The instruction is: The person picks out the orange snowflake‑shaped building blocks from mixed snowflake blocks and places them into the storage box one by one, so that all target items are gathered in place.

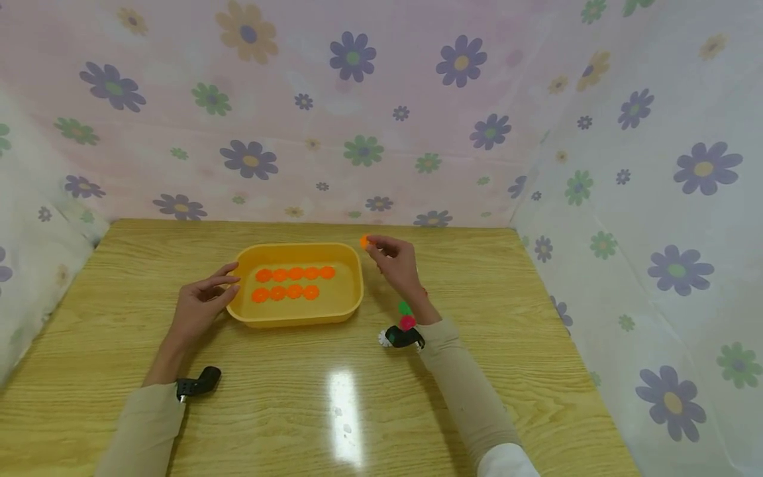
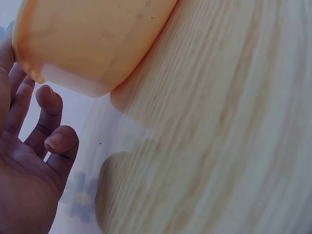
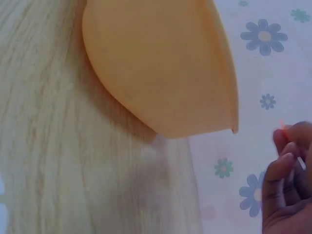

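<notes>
A shallow yellow plastic tub sits on the wooden table. Inside it lie two rows of orange notched plastic discs, several in each row. My left hand rests its fingertips at the tub's left rim; in the left wrist view two of its fingers bend loosely below the tub. Just past the tub's right back corner, raised, my right hand pinches one orange notched disc between thumb and fingers. Only a thin orange edge of that disc shows in the right wrist view.
Near my right wrist on the table lie a green disc, a pink disc and a white notched disc, partly hidden by the black wrist camera. Flower-patterned sheets enclose the table's back and sides.
</notes>
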Demonstrator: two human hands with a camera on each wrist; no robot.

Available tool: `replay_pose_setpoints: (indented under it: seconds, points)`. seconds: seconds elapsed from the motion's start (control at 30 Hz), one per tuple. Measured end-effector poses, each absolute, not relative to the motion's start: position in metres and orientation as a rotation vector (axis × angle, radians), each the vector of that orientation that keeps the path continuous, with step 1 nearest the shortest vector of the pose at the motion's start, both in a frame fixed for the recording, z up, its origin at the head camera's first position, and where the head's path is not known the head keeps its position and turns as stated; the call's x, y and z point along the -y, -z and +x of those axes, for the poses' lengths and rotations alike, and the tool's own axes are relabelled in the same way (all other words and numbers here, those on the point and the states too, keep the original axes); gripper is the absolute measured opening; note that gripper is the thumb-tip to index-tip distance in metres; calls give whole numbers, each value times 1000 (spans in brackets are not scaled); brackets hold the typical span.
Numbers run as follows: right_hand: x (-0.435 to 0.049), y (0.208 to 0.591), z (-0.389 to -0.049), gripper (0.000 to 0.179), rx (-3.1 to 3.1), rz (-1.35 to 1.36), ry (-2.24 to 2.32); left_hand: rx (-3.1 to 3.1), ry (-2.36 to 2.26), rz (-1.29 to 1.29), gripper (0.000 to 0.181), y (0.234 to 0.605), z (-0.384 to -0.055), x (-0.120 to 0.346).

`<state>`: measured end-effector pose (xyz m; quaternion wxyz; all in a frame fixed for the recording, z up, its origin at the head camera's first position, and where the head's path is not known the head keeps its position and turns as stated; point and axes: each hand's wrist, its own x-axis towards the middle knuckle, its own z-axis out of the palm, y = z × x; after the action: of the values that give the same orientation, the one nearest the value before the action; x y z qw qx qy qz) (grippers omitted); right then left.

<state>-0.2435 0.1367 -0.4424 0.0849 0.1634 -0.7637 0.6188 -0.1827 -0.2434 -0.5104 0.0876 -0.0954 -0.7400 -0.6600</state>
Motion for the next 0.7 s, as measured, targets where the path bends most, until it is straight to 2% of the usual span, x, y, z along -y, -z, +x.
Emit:
replay_pose_setpoints:
  seconds: [0.23, 0.47, 0.7]
  points:
    - [-125, 445, -230, 27, 2209, 560, -1956, 2209, 1952, -289, 28, 510, -184, 241]
    - [-112, 466, -235, 25, 2212, 684, -2063, 2160, 2000, -334, 28, 510, -183, 242]
    - [-99, 468, -235, 22, 2307, 832, -2057, 2144, 2027, -333, 28, 509, -182, 241]
